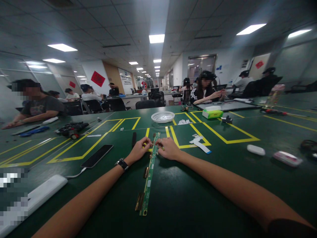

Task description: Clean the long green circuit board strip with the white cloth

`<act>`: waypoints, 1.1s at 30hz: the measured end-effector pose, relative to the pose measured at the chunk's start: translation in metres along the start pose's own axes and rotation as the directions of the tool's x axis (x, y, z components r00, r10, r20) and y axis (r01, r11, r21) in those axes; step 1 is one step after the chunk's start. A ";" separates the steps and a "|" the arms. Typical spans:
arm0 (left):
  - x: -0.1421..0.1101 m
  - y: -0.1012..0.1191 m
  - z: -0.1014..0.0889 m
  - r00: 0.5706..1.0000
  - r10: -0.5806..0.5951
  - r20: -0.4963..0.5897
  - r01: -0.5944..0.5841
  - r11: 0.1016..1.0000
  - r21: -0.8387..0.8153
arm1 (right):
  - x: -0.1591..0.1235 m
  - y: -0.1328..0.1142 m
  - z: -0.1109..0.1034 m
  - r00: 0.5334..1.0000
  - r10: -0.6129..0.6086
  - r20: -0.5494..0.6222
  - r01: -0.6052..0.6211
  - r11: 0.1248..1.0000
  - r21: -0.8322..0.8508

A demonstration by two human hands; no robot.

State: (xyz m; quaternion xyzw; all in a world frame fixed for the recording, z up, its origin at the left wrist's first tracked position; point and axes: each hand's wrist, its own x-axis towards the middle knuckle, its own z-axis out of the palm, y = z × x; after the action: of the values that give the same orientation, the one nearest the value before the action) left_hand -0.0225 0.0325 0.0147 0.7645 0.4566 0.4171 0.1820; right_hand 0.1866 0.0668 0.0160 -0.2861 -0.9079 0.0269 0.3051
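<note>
A long, narrow green circuit board [149, 182] lies on the green table, running away from me, with several copper-coloured flexible tabs along its left edge. At its far part, my left hand [140, 150] is closed, thumb and fingers pinched at the left edge near a tab. Opposite it, my right hand [169, 147] has its fingers curled against the board's right edge. Both sets of fingertips meet the board; exactly what they pinch there is partly hidden. A dark stick-like piece [134, 139] lies just beyond my left hand.
Ahead stands a white plastic basket [162, 117]. White ribbon cables [201, 144] lie to the right, near a green tissue pack [212, 113] and a white case [256, 150]. Leftward are a phone [97, 156], a white power strip [37, 198] and a power drill [71, 129]. Other people sit around.
</note>
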 end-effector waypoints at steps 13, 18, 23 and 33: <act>-0.002 0.004 -0.002 0.996 0.015 0.087 -0.016 1.000 0.015 | 0.002 0.004 0.005 0.999 0.050 0.002 -0.050 0.997 -0.066; -0.003 0.004 -0.001 0.991 0.051 0.120 -0.058 0.997 0.057 | 0.002 0.003 0.005 0.999 0.053 0.009 -0.052 0.994 -0.096; -0.002 0.005 0.002 0.989 0.092 0.119 -0.106 0.988 0.116 | 0.003 -0.001 0.004 0.999 0.031 0.034 -0.027 0.994 -0.110; -0.003 0.002 0.003 0.988 0.115 0.104 -0.132 0.976 0.174 | 0.002 -0.004 0.000 0.997 -0.006 0.077 0.015 0.993 -0.120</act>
State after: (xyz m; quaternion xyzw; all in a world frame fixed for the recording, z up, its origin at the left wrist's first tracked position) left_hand -0.0201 0.0295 0.0132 0.8235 0.4349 0.3483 0.1069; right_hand 0.1830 0.0650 0.0177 -0.2981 -0.9203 -0.0185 0.2526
